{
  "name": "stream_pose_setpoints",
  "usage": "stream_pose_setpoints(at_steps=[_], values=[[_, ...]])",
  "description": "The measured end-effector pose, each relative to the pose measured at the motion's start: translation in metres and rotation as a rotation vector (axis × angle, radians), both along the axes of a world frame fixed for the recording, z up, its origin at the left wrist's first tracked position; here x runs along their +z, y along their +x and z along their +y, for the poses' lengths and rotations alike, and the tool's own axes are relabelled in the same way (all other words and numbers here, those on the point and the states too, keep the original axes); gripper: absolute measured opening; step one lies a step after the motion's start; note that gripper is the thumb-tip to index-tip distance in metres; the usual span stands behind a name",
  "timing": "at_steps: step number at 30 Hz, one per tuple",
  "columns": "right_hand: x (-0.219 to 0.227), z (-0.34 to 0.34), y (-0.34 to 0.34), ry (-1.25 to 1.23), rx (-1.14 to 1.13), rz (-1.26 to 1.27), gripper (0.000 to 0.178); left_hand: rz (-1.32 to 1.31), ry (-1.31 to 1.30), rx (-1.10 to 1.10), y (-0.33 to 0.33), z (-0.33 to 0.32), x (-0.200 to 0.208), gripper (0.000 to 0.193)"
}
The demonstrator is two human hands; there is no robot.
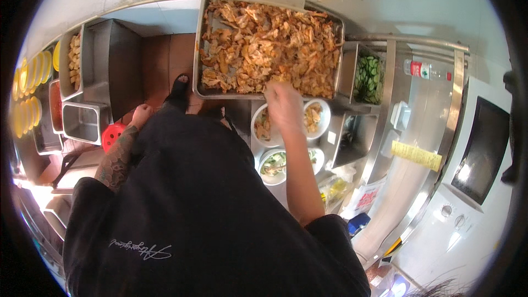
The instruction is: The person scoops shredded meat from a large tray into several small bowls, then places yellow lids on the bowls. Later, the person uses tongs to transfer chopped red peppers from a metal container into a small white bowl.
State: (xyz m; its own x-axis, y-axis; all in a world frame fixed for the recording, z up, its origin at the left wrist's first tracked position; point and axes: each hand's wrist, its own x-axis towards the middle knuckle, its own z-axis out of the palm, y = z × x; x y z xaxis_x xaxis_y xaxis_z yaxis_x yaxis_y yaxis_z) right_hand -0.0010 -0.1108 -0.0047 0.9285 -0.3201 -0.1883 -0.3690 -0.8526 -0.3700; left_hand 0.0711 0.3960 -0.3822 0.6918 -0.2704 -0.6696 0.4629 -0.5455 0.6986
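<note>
A large steel tray (198, 69) heaped with shredded, browned meat (264, 44) stands in front of me. My right hand (283, 102) reaches to the tray's near edge, fingers pointing down over a white bowl (263, 127) that has some meat in it. Whether the fingers pinch any meat is hidden. A second white bowl (315, 116) with meat sits just right of the hand. Two more bowls (273, 165) with green vegetables lie under my forearm. My tattooed left arm hangs at my side, and my left hand (142, 114) is curled with nothing seen in it, above the floor.
A steel container of sliced cucumber (368, 80) stands right of the tray. At left are steel pans, one with pale fried pieces (73, 58), one empty (82, 122), and a red stool-like thing (113, 135). A bottle (426, 70) and a microwave (484, 148) are at right.
</note>
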Motion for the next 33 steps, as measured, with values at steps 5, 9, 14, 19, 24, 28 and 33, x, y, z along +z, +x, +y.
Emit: stream_pose_setpoints(at_steps=[5, 9, 14, 19, 24, 28, 33], values=[[-0.05, 0.023, 0.145, -0.257, 0.112, 0.062, 0.026, 0.042, 0.065, 0.035, -0.019, 0.0, 0.03, 0.022], [-0.08, 0.042, 0.185, -0.289, 0.016, 0.136, 0.031, 0.178, -0.041, 0.226, -0.039, -0.002, 0.045, 0.019], [-0.081, 0.031, 0.206, -0.06, 0.163, 0.355, 0.042, 0.225, 0.034, 0.326, -0.077, 0.023, 0.047, 0.018], [-0.085, 0.001, 0.214, 0.381, -0.09, 0.495, 0.014, 0.28, 0.103, 0.429, -0.098, 0.044, 0.029, 0.019], [-0.093, -0.002, 0.223, 0.618, -0.301, -0.039, 0.018, 0.151, 0.081, 0.343, -0.104, 0.044, 0.022, 0.024], [-0.123, 0.01, 0.222, 0.372, -0.175, 0.159, 0.026, 0.165, 0.161, 0.289, -0.098, 0.037, 0.025, 0.027], [-0.154, 0.007, 0.217, 0.785, -0.32, -0.031, 0.028, 0.072, 0.175, 0.252, -0.092, 0.032, 0.023, 0.028]])
